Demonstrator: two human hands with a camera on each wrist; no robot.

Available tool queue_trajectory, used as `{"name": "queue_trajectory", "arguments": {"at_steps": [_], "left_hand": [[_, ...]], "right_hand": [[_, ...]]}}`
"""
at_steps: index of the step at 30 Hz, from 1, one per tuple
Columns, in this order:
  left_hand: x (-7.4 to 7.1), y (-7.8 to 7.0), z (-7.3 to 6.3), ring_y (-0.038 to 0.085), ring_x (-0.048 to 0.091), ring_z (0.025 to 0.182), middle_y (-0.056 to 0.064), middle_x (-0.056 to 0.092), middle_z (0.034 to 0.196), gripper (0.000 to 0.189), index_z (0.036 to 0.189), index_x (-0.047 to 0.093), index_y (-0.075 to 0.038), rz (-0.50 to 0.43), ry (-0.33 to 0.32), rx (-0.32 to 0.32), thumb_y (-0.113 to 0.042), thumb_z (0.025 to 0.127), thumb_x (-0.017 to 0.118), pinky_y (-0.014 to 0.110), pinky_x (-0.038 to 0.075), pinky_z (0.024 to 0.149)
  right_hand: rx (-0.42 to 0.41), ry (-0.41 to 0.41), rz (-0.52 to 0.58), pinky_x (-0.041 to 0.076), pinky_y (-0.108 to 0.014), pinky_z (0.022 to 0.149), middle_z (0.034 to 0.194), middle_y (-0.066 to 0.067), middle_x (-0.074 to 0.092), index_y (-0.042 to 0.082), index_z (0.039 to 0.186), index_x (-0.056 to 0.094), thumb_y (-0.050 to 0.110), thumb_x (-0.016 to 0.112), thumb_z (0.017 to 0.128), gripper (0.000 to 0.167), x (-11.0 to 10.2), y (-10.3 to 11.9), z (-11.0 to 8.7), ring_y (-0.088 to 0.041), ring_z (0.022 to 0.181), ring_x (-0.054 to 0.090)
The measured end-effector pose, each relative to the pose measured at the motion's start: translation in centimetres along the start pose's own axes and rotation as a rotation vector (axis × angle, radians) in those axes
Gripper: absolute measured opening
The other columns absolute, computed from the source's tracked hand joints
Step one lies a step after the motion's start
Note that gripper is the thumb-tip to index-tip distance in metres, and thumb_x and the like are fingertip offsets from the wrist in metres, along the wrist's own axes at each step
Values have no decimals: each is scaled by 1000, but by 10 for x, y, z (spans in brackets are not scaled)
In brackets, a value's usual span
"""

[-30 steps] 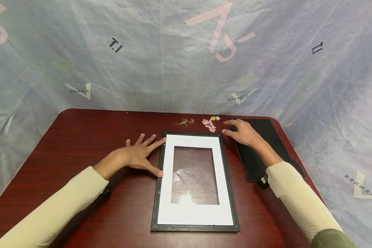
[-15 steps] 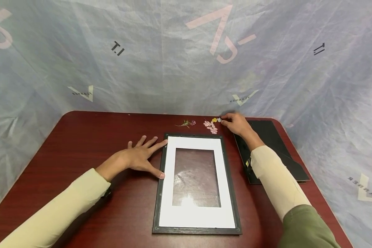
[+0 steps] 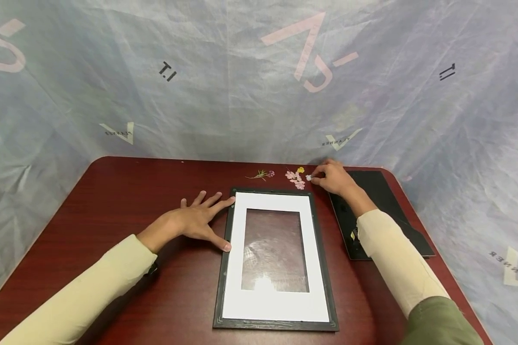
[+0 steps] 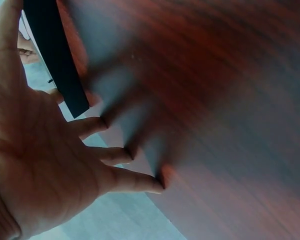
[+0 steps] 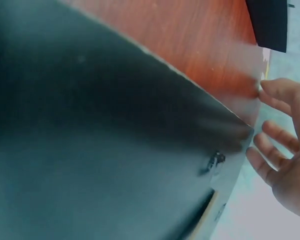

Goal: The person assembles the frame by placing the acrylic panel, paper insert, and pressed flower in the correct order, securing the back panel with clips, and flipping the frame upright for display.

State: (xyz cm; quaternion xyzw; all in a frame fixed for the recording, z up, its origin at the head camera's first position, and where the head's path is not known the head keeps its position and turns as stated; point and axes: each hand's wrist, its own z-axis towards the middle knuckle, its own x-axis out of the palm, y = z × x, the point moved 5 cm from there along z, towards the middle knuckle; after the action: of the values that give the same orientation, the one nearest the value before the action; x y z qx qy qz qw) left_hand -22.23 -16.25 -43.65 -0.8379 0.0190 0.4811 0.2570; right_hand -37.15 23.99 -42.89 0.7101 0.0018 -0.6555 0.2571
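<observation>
A black picture frame (image 3: 280,325) lies on the table, with a white mat (image 3: 276,306) inside its border and a clear window in the middle. My left hand (image 3: 192,221) is spread wide, its thumb and index fingertips resting on the frame's left edge. Beyond the frame's top right corner, my right hand (image 3: 334,179) pinches a small pale bluish-white flower (image 3: 308,178) between thumb and index finger. Just left of it lie a yellow flower (image 3: 300,170) and several pink flowers (image 3: 296,179). In the right wrist view the curled fingers (image 5: 272,137) show, but the flower is barely visible.
A purple flower with a green stem (image 3: 261,174) lies near the back edge. Black backing board (image 3: 382,201) with a small metal fitting (image 5: 216,160) lies at the right, partly under my right arm. A grey printed cloth (image 3: 229,86) hangs behind the dark red table (image 3: 125,191).
My right hand has moved from above the black board to the flowers and pinched the pale one, drawing it slightly away from the yellow one. The left hand stays at the frame.
</observation>
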Motion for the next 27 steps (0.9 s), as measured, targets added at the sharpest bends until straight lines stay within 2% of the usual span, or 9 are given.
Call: {"name": "queue_trajectory", "arguments": {"at_steps": [4, 11, 16, 17, 20, 27], "left_hand": [[-1, 0, 0, 56, -11, 175, 13, -1, 193, 142, 183, 8, -43, 3, 1, 1, -87, 74, 88, 96, -1, 124], [-1, 1, 1, 55, -12, 175, 12, -2, 193, 142, 182, 7, -44, 9, 13, -6, -88, 74, 87, 95, 0, 125], [-1, 1, 2, 54, -11, 176, 12, -1, 193, 142, 182, 7, -44, 13, 13, -7, -88, 74, 87, 96, 1, 124], [-1, 1, 2, 54, -12, 176, 12, -1, 193, 142, 182, 7, -44, 11, 15, -7, -88, 74, 87, 96, 1, 124], [0, 1, 3, 54, -13, 176, 11, -2, 193, 142, 182, 7, -45, 8, 19, -8, -88, 74, 88, 96, 0, 124], [-1, 0, 3, 54, -13, 175, 11, -2, 193, 143, 183, 6, -44, 7, 24, -11, -87, 74, 88, 96, 0, 124]], "right_hand": [[1, -4, 43, 48, -69, 117, 140, -28, 66, 2, 121, 85, 21, 70, 109, 27, -1, -4, 1, -50, 138, 57], [-38, -115, 87, 54, -58, 102, 122, -21, 74, 7, 109, 88, 29, 74, 107, 26, 7, -22, 13, -40, 117, 65], [-18, -114, 73, 52, -62, 110, 131, -26, 69, 1, 113, 86, 23, 71, 110, 26, 8, -13, 17, -44, 128, 62], [13, -104, 46, 50, -66, 112, 134, -30, 67, -3, 115, 84, 16, 71, 109, 24, 5, -5, 14, -49, 131, 60], [50, -90, 9, 49, -66, 116, 143, -30, 63, -3, 119, 83, 16, 70, 110, 24, 6, -2, 15, -49, 137, 58], [72, -84, -38, 51, -65, 111, 148, -28, 58, -4, 115, 81, 13, 67, 112, 22, 8, 2, 14, -49, 138, 57]]}}
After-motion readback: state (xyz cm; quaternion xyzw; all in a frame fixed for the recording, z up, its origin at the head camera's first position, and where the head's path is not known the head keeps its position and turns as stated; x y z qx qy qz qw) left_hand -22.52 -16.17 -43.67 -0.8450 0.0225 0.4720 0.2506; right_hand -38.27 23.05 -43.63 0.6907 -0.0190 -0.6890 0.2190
